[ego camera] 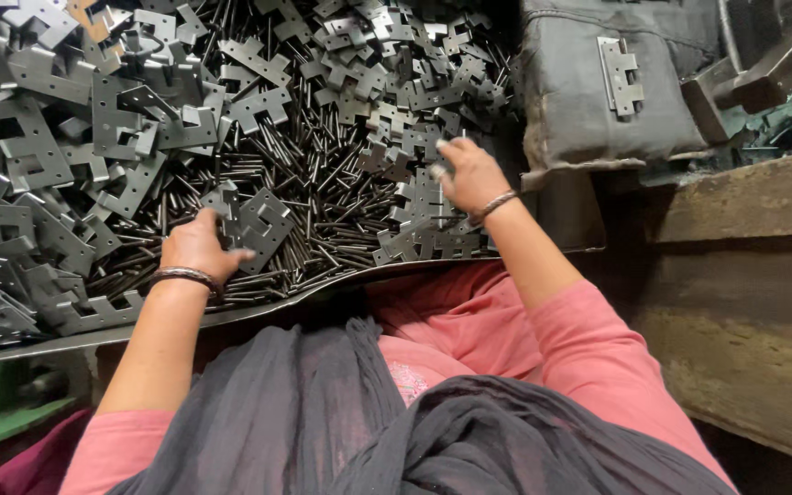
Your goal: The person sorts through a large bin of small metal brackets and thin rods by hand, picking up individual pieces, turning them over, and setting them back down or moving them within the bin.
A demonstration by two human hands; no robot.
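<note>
left hand (196,246) grips hinge plate (263,227), just right of it | right hand (469,176) fingers spread on plates (414,215) | pins (323,197) between the 2 hands

both bare forearms reach up from the lower frame, pink sleeves at the elbows. left hand (199,246), left of centre, is curled, knuckles up. right hand (469,176), centre-right, fingers bent downward; bangles on both wrists.

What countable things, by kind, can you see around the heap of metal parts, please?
Hands: 2, left hand and right hand
Wrist bangles: 2, and
Assembled hinge on grey cushion: 1
Total: 5
</note>
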